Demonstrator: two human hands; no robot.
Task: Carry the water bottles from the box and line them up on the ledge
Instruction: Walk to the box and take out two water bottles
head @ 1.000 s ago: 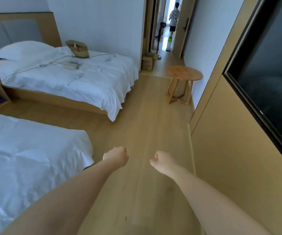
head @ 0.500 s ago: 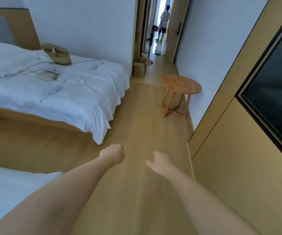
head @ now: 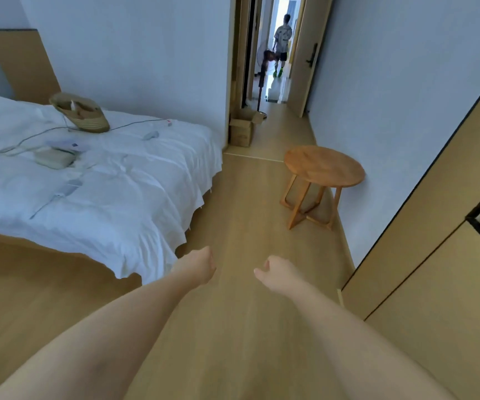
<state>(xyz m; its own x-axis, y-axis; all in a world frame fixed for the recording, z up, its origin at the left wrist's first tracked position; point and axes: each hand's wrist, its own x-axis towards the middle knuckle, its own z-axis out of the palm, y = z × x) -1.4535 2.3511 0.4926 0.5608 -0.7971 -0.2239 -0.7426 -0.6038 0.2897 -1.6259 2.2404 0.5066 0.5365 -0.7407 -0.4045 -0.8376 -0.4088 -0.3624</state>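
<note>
An open cardboard box (head: 241, 131) stands on the floor by the doorway, past the foot of the bed. Its contents are hidden from here, and no water bottle shows anywhere. Both my arms stretch forward over the wooden floor. My left hand (head: 199, 265) is loosely curled and holds nothing. My right hand (head: 277, 271) is also empty, fingers loosely curled and thumb sticking out. Both hands are well short of the box.
A white bed (head: 103, 183) with a straw bag (head: 81, 115), cables and small devices fills the left. A round wooden side table (head: 324, 167) stands by the right wall. Wooden cabinet panels (head: 435, 255) line the near right. A person (head: 282, 43) and a standing fan (head: 263, 69) are in the corridor.
The view has advanced down the room toward the doorway; the near bed has dropped out of sight, and the box and side table look closer. My hands stay empty.
</note>
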